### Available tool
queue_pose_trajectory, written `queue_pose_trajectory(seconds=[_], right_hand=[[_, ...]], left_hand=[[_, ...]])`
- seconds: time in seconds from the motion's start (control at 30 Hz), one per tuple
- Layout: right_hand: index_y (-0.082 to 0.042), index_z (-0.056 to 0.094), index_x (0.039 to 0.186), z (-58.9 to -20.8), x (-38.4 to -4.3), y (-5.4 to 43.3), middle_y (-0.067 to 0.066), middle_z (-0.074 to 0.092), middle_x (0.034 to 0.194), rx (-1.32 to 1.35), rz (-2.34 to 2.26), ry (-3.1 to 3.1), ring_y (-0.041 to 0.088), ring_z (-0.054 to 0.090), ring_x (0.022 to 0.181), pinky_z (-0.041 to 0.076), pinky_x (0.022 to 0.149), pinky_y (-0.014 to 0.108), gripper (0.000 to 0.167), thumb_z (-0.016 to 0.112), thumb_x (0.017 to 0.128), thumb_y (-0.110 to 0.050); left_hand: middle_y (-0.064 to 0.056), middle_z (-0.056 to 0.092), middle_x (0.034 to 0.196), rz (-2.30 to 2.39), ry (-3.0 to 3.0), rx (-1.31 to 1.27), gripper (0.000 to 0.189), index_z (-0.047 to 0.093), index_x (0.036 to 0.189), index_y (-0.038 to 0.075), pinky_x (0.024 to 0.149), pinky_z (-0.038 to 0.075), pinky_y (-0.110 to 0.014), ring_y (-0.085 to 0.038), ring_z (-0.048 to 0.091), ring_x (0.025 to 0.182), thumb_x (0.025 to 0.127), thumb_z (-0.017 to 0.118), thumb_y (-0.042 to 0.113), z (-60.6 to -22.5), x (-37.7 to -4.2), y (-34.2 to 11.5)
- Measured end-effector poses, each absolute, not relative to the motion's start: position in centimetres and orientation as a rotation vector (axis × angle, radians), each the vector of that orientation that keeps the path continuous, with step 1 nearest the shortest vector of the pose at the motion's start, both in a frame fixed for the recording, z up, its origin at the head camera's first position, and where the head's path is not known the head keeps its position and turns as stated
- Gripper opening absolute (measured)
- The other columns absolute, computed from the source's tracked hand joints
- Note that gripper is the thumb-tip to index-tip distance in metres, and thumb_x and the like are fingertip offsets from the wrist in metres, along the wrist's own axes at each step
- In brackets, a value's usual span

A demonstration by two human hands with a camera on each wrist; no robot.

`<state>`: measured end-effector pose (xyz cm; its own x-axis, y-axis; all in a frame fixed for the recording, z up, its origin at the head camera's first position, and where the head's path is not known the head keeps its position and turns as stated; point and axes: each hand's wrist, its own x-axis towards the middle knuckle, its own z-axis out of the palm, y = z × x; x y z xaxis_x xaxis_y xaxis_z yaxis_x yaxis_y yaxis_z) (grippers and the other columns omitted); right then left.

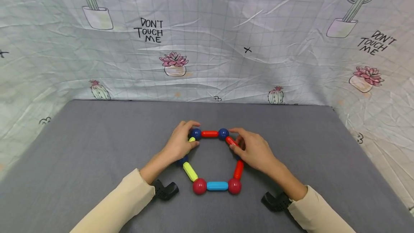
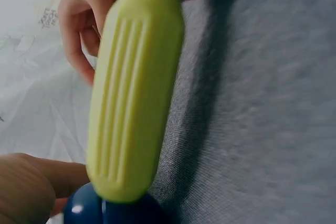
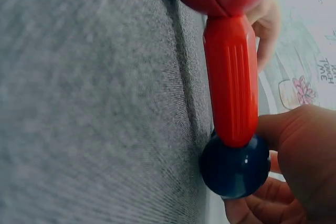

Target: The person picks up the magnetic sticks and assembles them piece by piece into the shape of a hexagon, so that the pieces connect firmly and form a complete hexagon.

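Observation:
On the grey table lies a closed ring of toy building rods and balls. My left hand (image 1: 179, 143) holds its far left side, thumb inside the ring by a yellow rod (image 1: 192, 139) and index finger at a blue ball (image 1: 196, 133). Across from it my right hand (image 1: 255, 150) grips a red rod (image 1: 231, 141), its index finger near another blue ball (image 1: 223, 133). Two red balls (image 1: 199, 186) and a light blue rod (image 1: 217, 186) form the near side. The left wrist view shows the nearer yellow rod (image 2: 135, 93); the right one, the nearer red rod (image 3: 231, 80).
A black wrist device (image 1: 166, 190) shows at the left cuff and another black device (image 1: 275, 201) at the right. White cloth (image 1: 213, 46) printed with cacti hangs behind the grey table surface (image 1: 97, 146) and along both sides.

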<state>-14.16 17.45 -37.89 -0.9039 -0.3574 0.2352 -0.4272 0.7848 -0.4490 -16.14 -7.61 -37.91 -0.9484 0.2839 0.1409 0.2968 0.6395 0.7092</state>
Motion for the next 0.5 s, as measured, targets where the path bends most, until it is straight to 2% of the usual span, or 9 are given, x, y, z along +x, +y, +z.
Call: queue_pose_trajectory(seconds=[0.13, 0.23, 0.37, 0.5], right_hand=[[-0.012, 0.058, 0.127, -37.7, -13.6, 17.8, -0.009, 0.058, 0.079, 0.62, 0.731, -2.865, 0.005, 0.049, 0.062, 0.042, 0.052, 0.026, 0.044, 0.073, 0.087, -0.022], [-0.013, 0.055, 0.13, -37.3, -12.7, 18.6, -0.006, 0.061, 0.086, 0.651, 0.726, -2.894, 0.007, 0.051, 0.067, 0.042, 0.054, 0.026, 0.048, 0.073, 0.087, -0.024], [-0.016, 0.053, 0.134, -37.0, -11.6, 19.9, -0.004, 0.062, 0.103, 0.718, 0.753, -2.927, 0.009, 0.054, 0.076, 0.046, 0.062, 0.028, 0.053, 0.073, 0.087, -0.027], [-0.017, 0.053, 0.135, -37.2, -11.3, 20.5, -0.003, 0.06, 0.117, 0.804, 0.82, -2.917, 0.009, 0.055, 0.085, 0.05, 0.073, 0.031, 0.051, 0.071, 0.089, -0.024]], left_hand=[[-0.018, 0.053, 0.11, -1.125, -2.83, -0.415, 0.057, 0.053, 0.13, 0.002, 0.074, 0.045, -0.043, -0.03, 0.051, 0.096, 0.079, 0.078, 0.01, -37.6, -13.8, -8.3], [-0.018, 0.054, 0.112, -1.02, -2.845, -0.309, 0.061, 0.051, 0.13, 0.002, 0.067, 0.047, -0.041, -0.03, 0.051, 0.096, 0.079, 0.079, 0.019, -37.3, -11.7, -8.6], [-0.013, 0.055, 0.102, -0.99, -2.892, -0.215, 0.06, 0.051, 0.127, 0.003, 0.054, 0.044, -0.033, -0.023, 0.052, 0.08, 0.079, 0.08, 0.026, -37.5, -10.1, -8.5], [-0.009, 0.051, 0.089, -1.026, -2.948, -0.2, 0.058, 0.051, 0.125, 0.002, 0.049, 0.039, -0.029, -0.018, 0.047, 0.064, 0.079, 0.079, 0.023, -37.8, -9.6, -8.0]])
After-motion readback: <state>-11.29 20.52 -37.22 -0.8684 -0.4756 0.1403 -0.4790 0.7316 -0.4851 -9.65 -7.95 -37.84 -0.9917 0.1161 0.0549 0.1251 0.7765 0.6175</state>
